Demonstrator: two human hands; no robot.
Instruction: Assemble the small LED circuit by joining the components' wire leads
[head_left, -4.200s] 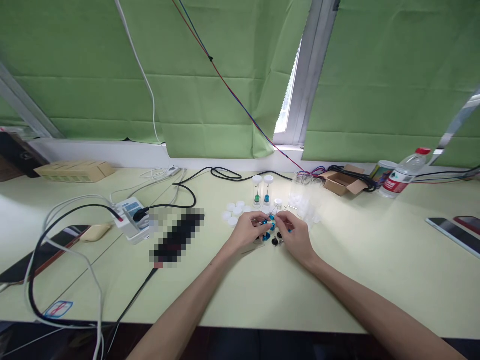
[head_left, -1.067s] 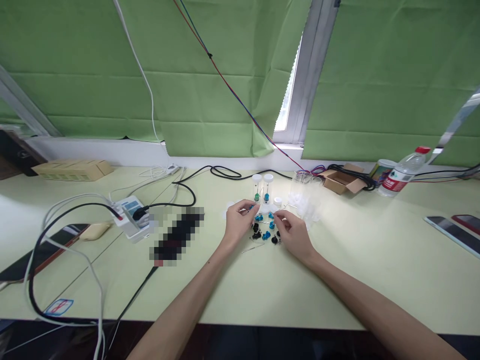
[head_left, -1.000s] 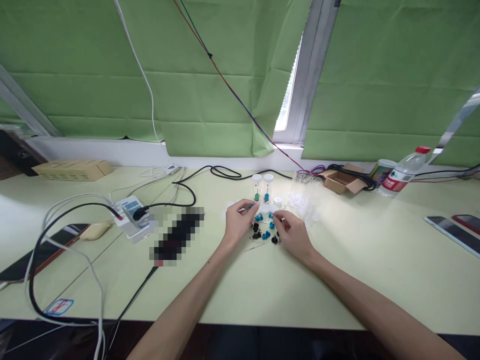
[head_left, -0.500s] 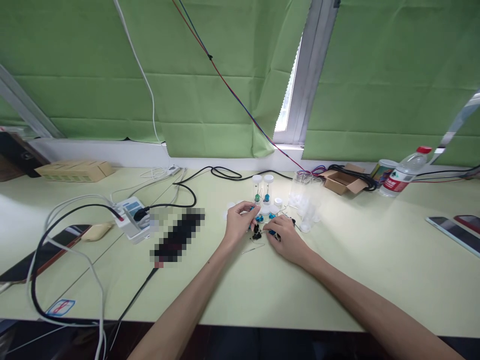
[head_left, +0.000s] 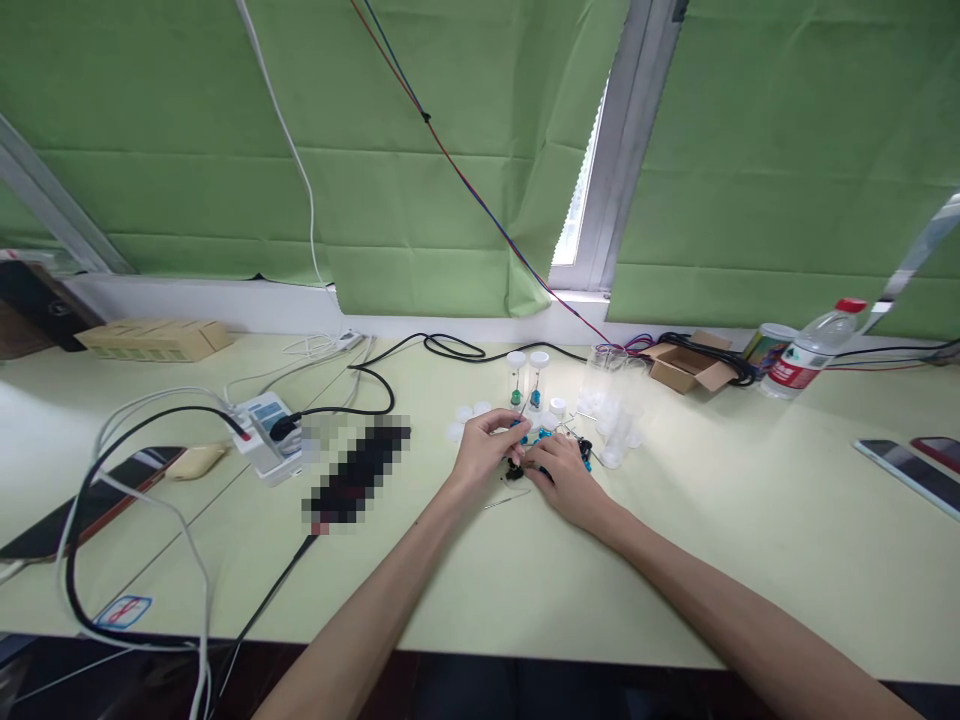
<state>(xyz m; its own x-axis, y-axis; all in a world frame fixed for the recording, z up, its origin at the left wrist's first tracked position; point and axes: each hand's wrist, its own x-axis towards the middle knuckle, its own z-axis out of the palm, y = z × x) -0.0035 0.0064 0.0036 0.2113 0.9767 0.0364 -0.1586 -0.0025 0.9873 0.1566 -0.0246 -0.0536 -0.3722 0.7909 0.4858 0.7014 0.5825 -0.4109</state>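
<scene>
My left hand (head_left: 484,450) and my right hand (head_left: 564,472) meet over a small cluster of blue and black beads (head_left: 545,437) on the pale green table (head_left: 675,540). The left fingertips pinch something small by the blue beads; it is too small to make out. The right hand lies palm down on the beads, fingers curled; whether it holds one is hidden. Two capped clear vials (head_left: 526,378), one with a green bead and one with a blue bead, stand just behind. White caps (head_left: 465,418) lie to the left. A thin metal pin (head_left: 507,497) lies in front.
Empty clear vials (head_left: 615,410) stand right of the hands. Behind them are a small cardboard box (head_left: 686,365), a tin and a water bottle (head_left: 806,350). A power strip (head_left: 266,430) with looping cables lies at the left, phones (head_left: 904,465) at the right edge.
My right hand has slid left and down onto the bead cluster, closing the gap to my left hand. My left hand has stayed near the blue beads.
</scene>
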